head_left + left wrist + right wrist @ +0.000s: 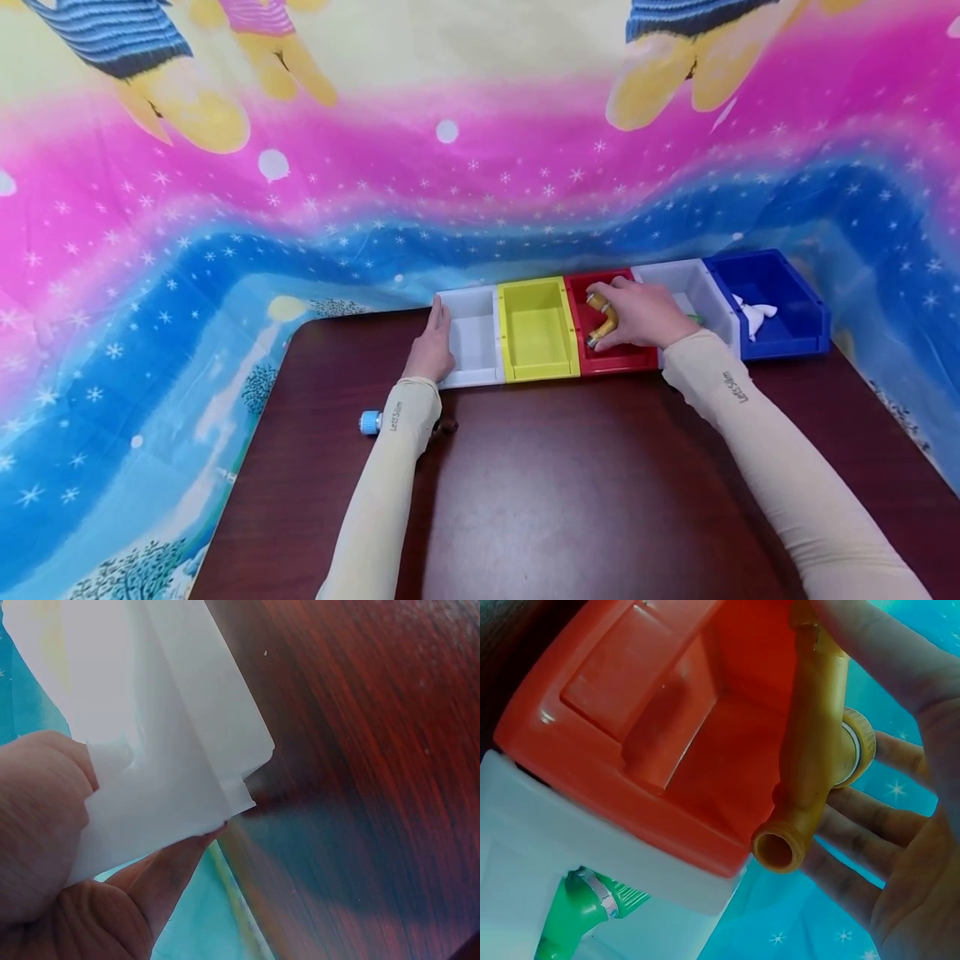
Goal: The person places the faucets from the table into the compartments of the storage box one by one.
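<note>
My right hand [641,312] holds a mustard-yellow pipe fitting [810,742] over the red bin [671,735]. The fitting is a branched tube with a round open end and a ribbed collar at its side; thumb and fingers are on opposite sides of it. At the left end of the bin row, my left hand [431,346] grips the side wall of a white bin [169,795], with part of the hand on each side of the wall. Between the white and red bins sits a yellow bin [535,329].
Right of the red bin, a second white bin [723,308] contains a green pipe fitting [577,915]. A white piece [756,317] lies in the blue bin [813,321]. On the brown table [570,500], a light-blue ribbed part [370,422] is partly hidden by my left sleeve.
</note>
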